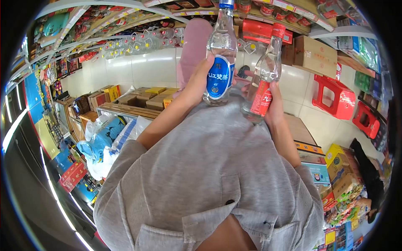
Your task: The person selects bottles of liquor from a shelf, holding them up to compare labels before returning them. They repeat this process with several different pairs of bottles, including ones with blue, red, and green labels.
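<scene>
My left hand (198, 81) is wrapped round a large clear glass bottle (226, 39) with a blue cap and a blue oval label. The bottle stands nearly upright in front of my chest. In my right hand (275, 102) is a slimmer clear glass bottle (273, 62) with a red cap and a red label. It leans a little, its cap towards the right. Both labels face me, and the two bottles are close side by side without touching. Some of the fingers are hidden behind the glass.
Large clear jugs (138, 45) line the floor by the far shelves. A pink rounded shape (197, 37) rises behind the bottles. Cardboard boxes (315, 52) and red stools (333, 97) stand at right. Plastic bags (100, 144) and an open crate (138, 109) are at left.
</scene>
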A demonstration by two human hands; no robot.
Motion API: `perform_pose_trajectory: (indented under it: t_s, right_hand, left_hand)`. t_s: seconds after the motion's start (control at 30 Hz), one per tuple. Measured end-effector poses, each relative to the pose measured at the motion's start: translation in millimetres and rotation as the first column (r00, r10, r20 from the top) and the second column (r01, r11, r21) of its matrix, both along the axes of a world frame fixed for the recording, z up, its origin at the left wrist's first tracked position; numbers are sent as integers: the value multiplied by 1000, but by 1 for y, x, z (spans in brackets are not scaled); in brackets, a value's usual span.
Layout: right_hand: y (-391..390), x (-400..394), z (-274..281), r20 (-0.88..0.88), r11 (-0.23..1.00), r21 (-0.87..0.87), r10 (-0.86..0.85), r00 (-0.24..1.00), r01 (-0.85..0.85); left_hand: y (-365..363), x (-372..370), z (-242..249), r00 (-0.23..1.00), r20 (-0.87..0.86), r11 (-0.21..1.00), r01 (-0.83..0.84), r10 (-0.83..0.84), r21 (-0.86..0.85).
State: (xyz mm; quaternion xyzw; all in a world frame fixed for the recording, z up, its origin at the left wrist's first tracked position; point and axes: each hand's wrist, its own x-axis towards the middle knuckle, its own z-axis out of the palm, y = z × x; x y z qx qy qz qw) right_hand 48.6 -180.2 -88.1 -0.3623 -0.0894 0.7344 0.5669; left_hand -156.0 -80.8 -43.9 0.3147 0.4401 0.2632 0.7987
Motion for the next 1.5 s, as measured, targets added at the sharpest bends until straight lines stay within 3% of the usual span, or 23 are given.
perform_pose_trajectory:
  t_s: [0.1,0.17,0.3,0.4,0.5,0.63,0.83,1.03,1.13,1.23,1.33,1.5]
  right_hand:
    - [5,0,3,-53,997,-76,-3,999,-1]
    - [12,7,9,35,996,-86,1,999,2]
    - [35,14,7,71,997,-57,-49,996,53]
    - [51,13,13,115,990,-87,-99,988,109]
    - [60,12,14,83,990,-92,-95,992,103]
    - [72,7,22,90,991,-112,-58,994,68]
    - [79,0,25,104,992,-97,-72,992,82]
    - [83,2,27,-22,995,-19,-97,995,97]
    - [82,3,24,74,982,-91,-161,984,167]
    - [84,4,26,29,981,-97,-166,986,168]
    - [87,-1,25,125,962,-98,-243,962,256]
    - [87,6,20,124,981,-71,-172,977,182]
  left_hand:
    - [9,5,0,1000,-16,996,11,-12,-85]
    - [12,6,-2,1000,18,985,13,-10,-172]
    - [20,15,12,1000,0,997,23,-23,-74]
    - [26,14,9,997,83,979,24,-8,-204]
    - [32,13,4,993,102,992,65,-54,-104]
    - [42,16,7,990,143,991,31,-12,-131]
    - [48,25,12,999,29,998,-24,26,-51]
    - [53,23,5,998,65,999,-7,10,-46]
    - [55,25,5,998,61,989,-16,25,-148]
    - [58,27,4,997,68,981,-11,24,-194]
    - [62,27,1,996,75,993,52,-44,-107]
    - [65,36,8,999,16,992,44,-42,-116]
